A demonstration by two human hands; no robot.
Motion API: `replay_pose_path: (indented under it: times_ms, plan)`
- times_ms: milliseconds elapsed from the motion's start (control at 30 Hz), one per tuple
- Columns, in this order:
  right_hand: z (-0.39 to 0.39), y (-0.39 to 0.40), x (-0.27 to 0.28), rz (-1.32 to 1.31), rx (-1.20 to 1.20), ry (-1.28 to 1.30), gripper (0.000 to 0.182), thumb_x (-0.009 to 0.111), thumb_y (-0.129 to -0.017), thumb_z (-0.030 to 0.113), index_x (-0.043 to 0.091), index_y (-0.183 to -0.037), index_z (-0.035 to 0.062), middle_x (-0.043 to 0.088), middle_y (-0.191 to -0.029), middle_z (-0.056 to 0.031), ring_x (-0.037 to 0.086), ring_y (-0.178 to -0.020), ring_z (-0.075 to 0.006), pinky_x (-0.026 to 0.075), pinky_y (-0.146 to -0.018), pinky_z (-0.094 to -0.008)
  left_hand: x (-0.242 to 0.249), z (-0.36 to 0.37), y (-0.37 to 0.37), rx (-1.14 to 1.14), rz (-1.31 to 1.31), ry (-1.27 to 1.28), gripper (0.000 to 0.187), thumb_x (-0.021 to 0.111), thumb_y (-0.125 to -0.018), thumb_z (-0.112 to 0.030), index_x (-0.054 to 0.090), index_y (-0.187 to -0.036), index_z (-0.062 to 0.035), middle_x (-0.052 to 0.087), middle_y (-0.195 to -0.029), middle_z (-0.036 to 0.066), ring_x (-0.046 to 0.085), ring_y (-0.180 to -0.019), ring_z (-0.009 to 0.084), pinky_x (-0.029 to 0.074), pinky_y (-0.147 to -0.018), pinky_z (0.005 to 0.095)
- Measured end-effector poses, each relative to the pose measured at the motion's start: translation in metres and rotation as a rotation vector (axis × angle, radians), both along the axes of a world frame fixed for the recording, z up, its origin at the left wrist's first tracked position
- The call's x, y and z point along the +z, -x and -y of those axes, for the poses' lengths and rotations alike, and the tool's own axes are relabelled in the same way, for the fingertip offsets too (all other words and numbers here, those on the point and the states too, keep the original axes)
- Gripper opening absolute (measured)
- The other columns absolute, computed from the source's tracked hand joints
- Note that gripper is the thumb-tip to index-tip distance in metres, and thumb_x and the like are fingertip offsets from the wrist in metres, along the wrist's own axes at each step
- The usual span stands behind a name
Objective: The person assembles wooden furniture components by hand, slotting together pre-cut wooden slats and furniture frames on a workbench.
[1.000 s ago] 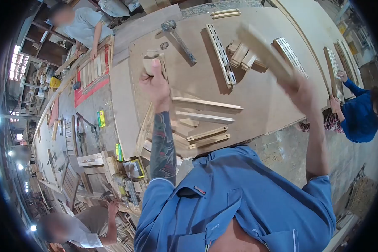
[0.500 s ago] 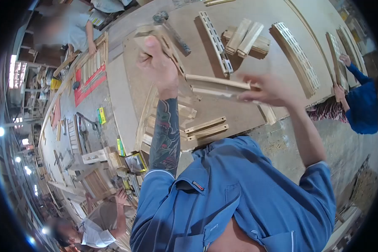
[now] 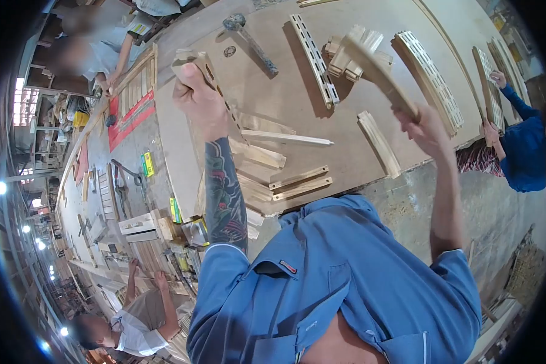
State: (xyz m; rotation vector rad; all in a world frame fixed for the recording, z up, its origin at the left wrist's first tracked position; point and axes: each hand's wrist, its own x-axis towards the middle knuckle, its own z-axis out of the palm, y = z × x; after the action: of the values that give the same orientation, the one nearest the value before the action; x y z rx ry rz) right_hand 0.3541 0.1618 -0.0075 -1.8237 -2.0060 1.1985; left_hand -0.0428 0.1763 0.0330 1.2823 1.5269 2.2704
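Note:
My left hand is closed around a wooden rail with dark slots along its edge; the fist hides part of it. Raised over the table at the right, my right hand grips one end of a wooden slat, whose far end overlaps a stack of short wood pieces in my view. A thin pale strip lies between my hands. Below it are loose slats and two short drilled bars. A curved wood piece rests left of my right hand.
A hammer lies beyond my left hand. A slotted rail and a curved slotted stack lie farther back. Co-workers stand at the right, lower left and upper left.
My right hand has moved right and now holds a slat up and away from me. My left hand has shifted left with the slotted rail, uncovering more of the hammer.

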Motion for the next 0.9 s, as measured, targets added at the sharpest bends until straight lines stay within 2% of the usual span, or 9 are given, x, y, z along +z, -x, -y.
replay_pose_path:
  times_ms: [67,133,300,367,433,500,667,767,900]
  plan:
    - [0.011,-0.006,-0.06,-0.062,-0.057,-0.19,0.036,0.064,-0.093,0.031,0.064,-0.121,0.0088,0.07,-0.092,-0.019,0.067,-0.09,-0.0314,0.05,-0.08,-0.0416,-0.003,0.001,0.0,0.051,-0.217,0.074,0.055,0.048,-0.103,-0.049,0.051,-0.066,-0.0084,0.051,-0.062,-0.005,0.041,-0.058,0.0056,0.035,-0.054,0.0265]
    - [0.036,0.005,-0.13,0.168,-0.242,-0.229,0.055,0.065,-0.088,0.048,0.06,-0.129,0.0117,0.069,-0.099,-0.019,0.066,-0.094,-0.037,0.05,-0.085,-0.0456,0.005,0.003,-0.011,0.073,0.088,0.017,0.057,0.046,-0.102,-0.054,0.052,-0.068,-0.0089,0.052,-0.064,-0.005,0.042,-0.058,0.0062,0.035,-0.055,0.0259]
    - [0.054,-0.016,-0.212,0.253,-0.305,-0.423,0.067,0.07,-0.086,0.047,0.054,-0.138,0.0089,0.058,-0.129,-0.0278,0.055,-0.119,-0.0441,0.045,-0.098,-0.0478,0.01,0.002,-0.006,0.048,0.195,0.059,0.06,0.045,-0.1,-0.06,0.055,-0.07,-0.0081,0.053,-0.067,-0.004,0.045,-0.064,0.0063,0.038,-0.059,0.026]
    - [0.018,-0.011,-0.182,-0.187,-0.465,-0.48,0.07,0.068,-0.087,0.048,0.051,-0.141,0.0076,0.06,-0.127,-0.0234,0.055,-0.12,-0.04,0.043,-0.102,-0.0446,0.018,0.001,-0.014,0.028,0.201,0.06,0.061,0.045,-0.1,-0.061,0.055,-0.071,-0.0078,0.053,-0.067,-0.004,0.046,-0.065,0.0064,0.038,-0.061,0.0261]
    - [0.008,0.039,-0.069,-0.384,-0.182,-0.338,0.061,0.066,-0.09,0.047,0.054,-0.137,0.0102,0.064,-0.119,-0.0224,0.058,-0.115,-0.0397,0.046,-0.098,-0.0462,0.028,0.0,-0.03,-0.035,0.193,0.056,0.063,0.045,-0.1,-0.061,0.056,-0.072,-0.0056,0.055,-0.069,-0.003,0.049,-0.067,0.0067,0.039,-0.062,0.0257]
    - [0.021,0.094,0.01,0.06,0.38,-0.299,0.042,0.066,-0.09,0.041,0.063,-0.121,0.0127,0.068,-0.103,-0.0203,0.065,-0.099,-0.0394,0.051,-0.085,-0.0476,0.037,-0.007,-0.044,-0.015,0.191,0.013,0.063,0.045,-0.1,-0.061,0.058,-0.073,-0.0049,0.057,-0.069,-0.003,0.05,-0.065,0.0069,0.039,-0.06,0.0249]
    - [0.051,0.123,-0.065,0.095,0.376,-0.36,0.02,0.065,-0.088,0.03,0.065,-0.095,0.0115,0.067,-0.074,-0.0147,0.067,-0.072,-0.037,0.052,-0.063,-0.0475,0.019,-0.004,-0.03,0.006,0.195,-0.011,0.063,0.046,-0.1,-0.059,0.063,-0.079,-0.0026,0.063,-0.072,0.0,0.052,-0.06,0.0082,0.04,-0.054,0.0243]
    - [0.048,0.107,-0.076,0.164,0.587,-0.274,0.023,0.067,-0.088,0.031,0.061,-0.088,0.0086,0.064,-0.072,-0.0175,0.064,-0.071,-0.0394,0.05,-0.062,-0.0486,-0.023,0.001,-0.016,-0.049,-0.11,0.28,0.065,0.043,-0.101,-0.06,0.065,-0.085,-0.0007,0.063,-0.071,0.002,0.053,-0.058,0.0091,0.043,-0.052,0.0273]
    - [0.038,0.114,-0.033,0.161,0.485,-0.334,0.022,0.066,-0.089,0.03,0.062,-0.088,0.0088,0.066,-0.073,-0.0171,0.065,-0.071,-0.0395,0.051,-0.062,-0.0485,0.025,-0.002,-0.001,-0.014,0.236,0.044,0.063,0.043,-0.101,-0.058,0.061,-0.08,-0.0012,0.059,-0.069,0.004,0.054,-0.06,0.0093,0.043,-0.051,0.0265]
